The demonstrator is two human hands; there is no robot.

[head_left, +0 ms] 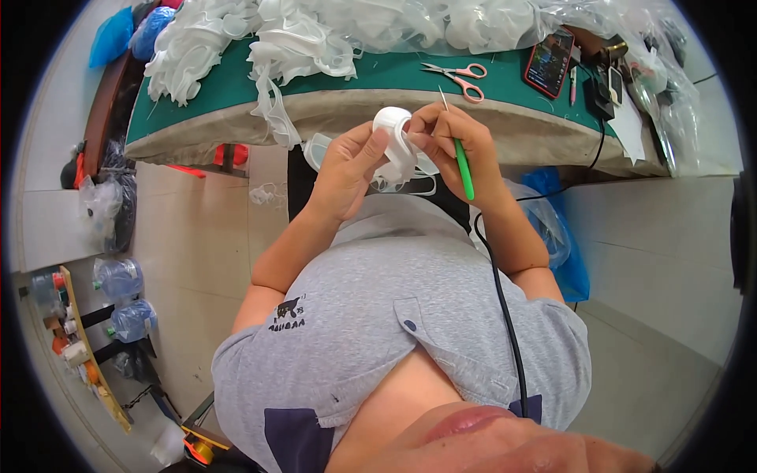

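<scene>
**Two hands on one white piece, tool in the right**

Both hands meet in front of the table edge, closed around a single white moulded piece (394,138). Left hand (351,169) curls its fingers and thumb around the piece's left side, thumb pressed on the rounded top. Right hand (457,146) pinches the piece's right edge with its fingertips and at the same time grips one green-handled pick (464,165), whose thin metal tip points up past the knuckles. The piece sits between the two hands, just below the padded edge of the green-topped table (378,79) and above the person's grey shirt.

On the table, a big heap of similar white pieces (260,39) spreads along the far side; too many and too tangled to count. Clear plastic bags (623,20) lie at the right end, their contents hard to make out. One pair of pink-handled scissors (461,76) lies just beyond the hands, and one phone (550,63) with a lit screen rests to their right. One black cable (505,307) runs down across the shirt.

On the floor to the left stand two large clear water bottles (126,299). Two blue bags (130,33) sit at the table's far left end, and another blue bag (564,252) hangs near the right elbow.
</scene>
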